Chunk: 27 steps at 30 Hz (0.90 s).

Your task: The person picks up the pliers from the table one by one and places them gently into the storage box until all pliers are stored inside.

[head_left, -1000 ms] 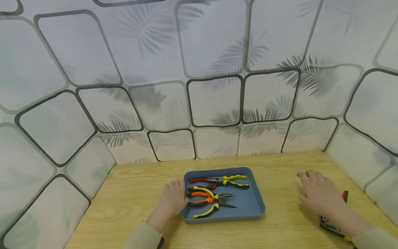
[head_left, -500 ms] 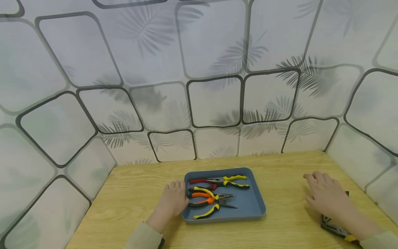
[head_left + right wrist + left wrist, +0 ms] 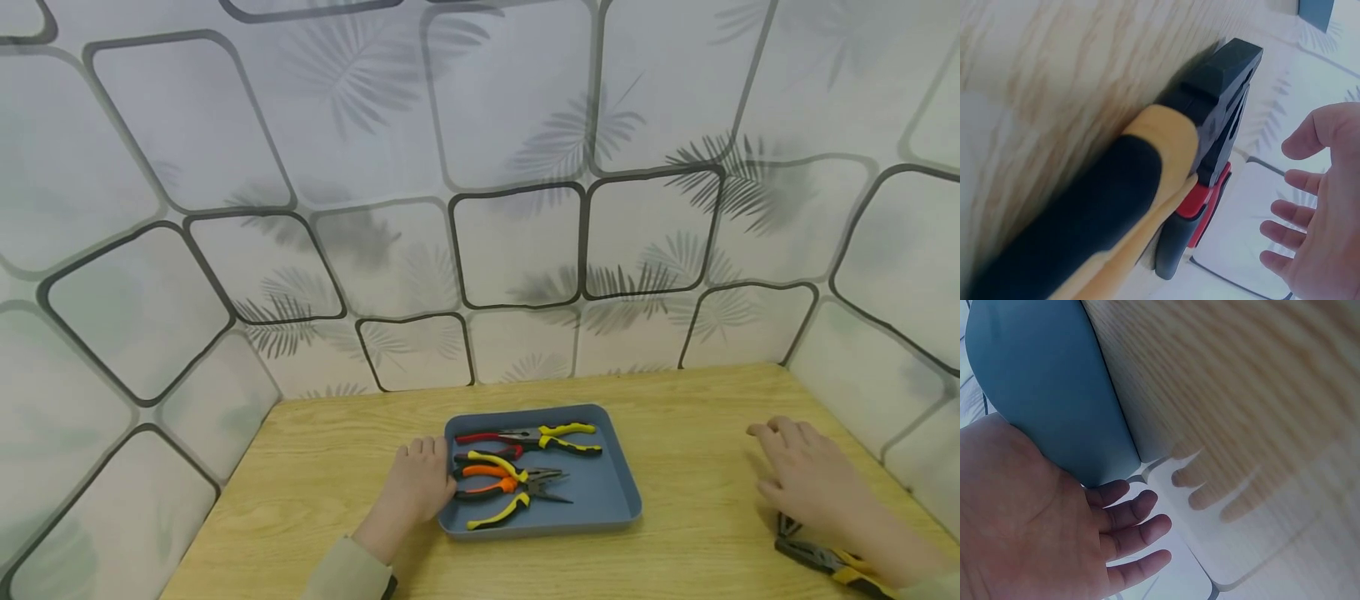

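Note:
My left hand [image 3: 420,482] rests against the left rim of a blue-grey tray [image 3: 600,500]. In the left wrist view its fingers [image 3: 1141,531] extend loosely beside the tray's outer wall; the thumb is hidden. Inside the tray lie several pliers, with yellow-black [image 3: 498,510], orange-black [image 3: 487,485] and red-black [image 3: 487,436] handles. On the right my right hand [image 3: 813,479] hovers, fingers relaxed and holding nothing, above yellow-black-handled pliers [image 3: 813,557]. The right wrist view shows those pliers close up, with red-black-handled pliers [image 3: 1194,212] lying behind them.
The tray and tools stand on a light wood-grain table [image 3: 322,467]. Patterned panels [image 3: 517,250] with leaf prints enclose the back and both sides. The tray's right part shows bare floor beside the plier tips.
My right hand has drifted to the right, uncovering more of the yellow-black pliers and covering the red-handled ones. The left hand and tray have stayed in place.

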### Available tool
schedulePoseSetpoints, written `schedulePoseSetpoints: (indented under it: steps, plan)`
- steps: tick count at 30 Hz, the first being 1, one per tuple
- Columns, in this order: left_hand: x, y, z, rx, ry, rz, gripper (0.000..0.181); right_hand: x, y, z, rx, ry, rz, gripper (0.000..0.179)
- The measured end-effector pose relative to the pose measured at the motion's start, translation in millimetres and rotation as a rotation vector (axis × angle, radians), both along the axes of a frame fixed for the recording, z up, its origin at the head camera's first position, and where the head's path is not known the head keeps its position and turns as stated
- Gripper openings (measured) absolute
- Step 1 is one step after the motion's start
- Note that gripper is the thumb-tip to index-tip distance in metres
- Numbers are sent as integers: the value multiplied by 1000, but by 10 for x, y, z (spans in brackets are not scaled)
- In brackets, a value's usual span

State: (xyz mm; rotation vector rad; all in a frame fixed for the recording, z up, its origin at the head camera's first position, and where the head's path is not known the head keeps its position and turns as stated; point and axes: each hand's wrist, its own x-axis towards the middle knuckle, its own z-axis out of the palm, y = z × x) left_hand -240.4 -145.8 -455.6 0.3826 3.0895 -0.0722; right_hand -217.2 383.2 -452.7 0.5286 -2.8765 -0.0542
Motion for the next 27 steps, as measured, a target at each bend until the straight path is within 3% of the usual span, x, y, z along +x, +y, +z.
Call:
schedulePoseSetpoints:
  steps: [15, 22, 27]
  plan:
    - [-1, -6, -18, 0, 9, -1, 44, 11, 210, -15, 40, -73, -35, 65]
    - [-2, -2, -14, -3, 4, 4, 46, 42, 302, -32, 23, -20, 4, 63]
    - [-2, 0, -8, -1, 0, 3, 45, 64, 370, -61, 0, -44, -4, 64]
